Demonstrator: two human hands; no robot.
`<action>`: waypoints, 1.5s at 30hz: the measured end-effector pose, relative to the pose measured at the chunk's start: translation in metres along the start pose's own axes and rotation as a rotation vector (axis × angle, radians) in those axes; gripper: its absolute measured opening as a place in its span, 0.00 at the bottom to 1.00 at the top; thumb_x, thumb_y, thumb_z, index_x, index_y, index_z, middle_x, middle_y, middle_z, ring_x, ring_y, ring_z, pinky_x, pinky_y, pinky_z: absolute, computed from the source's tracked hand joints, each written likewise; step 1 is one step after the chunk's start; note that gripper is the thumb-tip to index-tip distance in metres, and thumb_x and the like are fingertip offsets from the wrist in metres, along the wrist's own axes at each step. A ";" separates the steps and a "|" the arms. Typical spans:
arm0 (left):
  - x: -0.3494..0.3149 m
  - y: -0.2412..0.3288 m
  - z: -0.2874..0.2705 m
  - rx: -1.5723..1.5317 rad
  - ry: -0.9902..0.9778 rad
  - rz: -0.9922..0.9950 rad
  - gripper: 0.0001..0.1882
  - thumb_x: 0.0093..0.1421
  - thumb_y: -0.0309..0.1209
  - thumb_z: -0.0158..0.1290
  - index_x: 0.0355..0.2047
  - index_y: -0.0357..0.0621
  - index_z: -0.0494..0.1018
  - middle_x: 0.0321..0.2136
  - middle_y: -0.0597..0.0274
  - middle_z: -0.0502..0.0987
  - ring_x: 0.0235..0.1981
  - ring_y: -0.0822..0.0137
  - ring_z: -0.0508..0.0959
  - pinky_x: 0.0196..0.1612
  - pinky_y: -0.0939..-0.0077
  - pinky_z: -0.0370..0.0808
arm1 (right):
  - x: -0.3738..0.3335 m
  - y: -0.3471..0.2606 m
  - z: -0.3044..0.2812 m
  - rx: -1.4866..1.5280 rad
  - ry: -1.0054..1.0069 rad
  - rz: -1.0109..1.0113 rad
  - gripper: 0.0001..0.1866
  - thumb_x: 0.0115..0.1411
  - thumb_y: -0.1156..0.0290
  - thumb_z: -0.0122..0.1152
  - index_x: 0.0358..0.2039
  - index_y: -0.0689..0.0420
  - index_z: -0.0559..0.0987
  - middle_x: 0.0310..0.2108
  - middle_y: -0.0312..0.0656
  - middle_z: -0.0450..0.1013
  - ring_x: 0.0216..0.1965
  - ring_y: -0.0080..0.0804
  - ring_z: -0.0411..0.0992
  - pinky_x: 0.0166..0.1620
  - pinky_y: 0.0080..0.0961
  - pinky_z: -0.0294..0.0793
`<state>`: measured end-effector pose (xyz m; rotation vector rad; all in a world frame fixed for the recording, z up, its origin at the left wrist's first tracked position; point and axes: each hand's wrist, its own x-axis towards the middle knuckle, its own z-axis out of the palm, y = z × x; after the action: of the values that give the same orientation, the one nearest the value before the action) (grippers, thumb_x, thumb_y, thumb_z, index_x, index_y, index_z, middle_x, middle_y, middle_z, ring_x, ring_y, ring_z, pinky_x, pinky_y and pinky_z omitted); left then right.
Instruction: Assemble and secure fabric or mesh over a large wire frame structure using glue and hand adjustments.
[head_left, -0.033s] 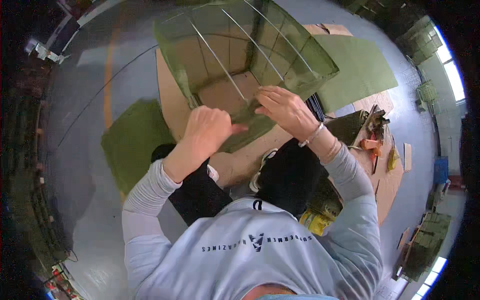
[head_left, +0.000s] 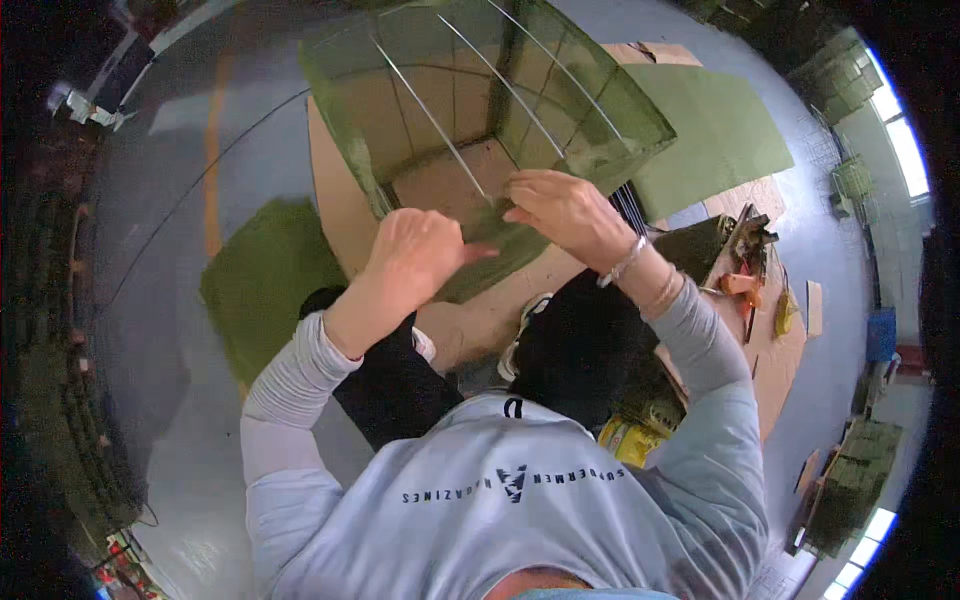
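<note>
The green mesh cage (head_left: pixel 480 110) with wire rods stands on cardboard (head_left: pixel 480 320) on the floor, its near edge pinched by the left hand (head_left: pixel 415 255) and seemingly gripped by the right hand (head_left: pixel 565 210), with a green sheet (head_left: pixel 715 135) and tools (head_left: pixel 750 260) to the right.

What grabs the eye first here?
The big olive-green mesh cage at top centre, open toward the camera, with thin metal rods slanting across its opening. Both hands meet at its near edge: the left hand and the right hand on the mesh there. Flat green panels lie on the floor to either side.
</note>
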<state>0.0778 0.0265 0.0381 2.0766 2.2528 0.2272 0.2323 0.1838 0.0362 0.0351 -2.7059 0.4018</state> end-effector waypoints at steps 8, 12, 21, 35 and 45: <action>0.020 -0.014 -0.005 -0.137 -0.160 -0.001 0.34 0.55 0.59 0.47 0.14 0.35 0.75 0.18 0.42 0.75 0.26 0.47 0.78 0.32 0.59 0.74 | 0.044 0.016 0.001 -0.122 -0.498 0.258 0.19 0.61 0.59 0.50 0.27 0.64 0.75 0.23 0.54 0.72 0.25 0.55 0.70 0.30 0.39 0.72; 0.009 0.001 0.009 0.188 0.133 -0.087 0.29 0.52 0.56 0.51 0.23 0.36 0.76 0.27 0.48 0.78 0.34 0.52 0.79 0.42 0.62 0.74 | 0.044 0.014 0.015 -0.061 -0.238 0.340 0.19 0.60 0.58 0.50 0.33 0.65 0.76 0.29 0.54 0.73 0.32 0.52 0.73 0.36 0.39 0.73; -0.015 0.019 0.035 0.140 0.572 -0.012 0.08 0.55 0.35 0.54 0.31 0.46 0.71 0.21 0.67 0.71 0.26 0.72 0.76 0.28 0.79 0.74 | -0.013 0.002 0.020 -0.141 0.234 0.067 0.16 0.51 0.70 0.60 0.41 0.59 0.75 0.41 0.43 0.73 0.49 0.42 0.68 0.56 0.42 0.63; 0.079 0.112 0.029 -0.307 0.335 0.041 0.24 0.54 0.55 0.50 0.22 0.43 0.72 0.19 0.59 0.76 0.25 0.61 0.80 0.25 0.68 0.76 | -0.022 0.112 -0.032 -0.307 -0.061 0.583 0.13 0.59 0.69 0.50 0.42 0.58 0.76 0.34 0.50 0.76 0.40 0.45 0.72 0.46 0.40 0.70; 0.019 -0.079 0.032 -0.006 0.822 0.457 0.20 0.48 0.25 0.59 0.44 0.39 0.73 0.46 0.60 0.73 0.49 0.60 0.72 0.51 0.65 0.73 | 0.003 -0.056 0.052 -0.464 0.391 0.331 0.14 0.54 0.72 0.55 0.41 0.61 0.73 0.38 0.46 0.74 0.41 0.40 0.74 0.47 0.34 0.72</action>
<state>0.0034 0.0409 -0.0049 2.8211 1.9910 1.3191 0.2143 0.1156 0.0065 -0.5656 -2.3452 -0.1292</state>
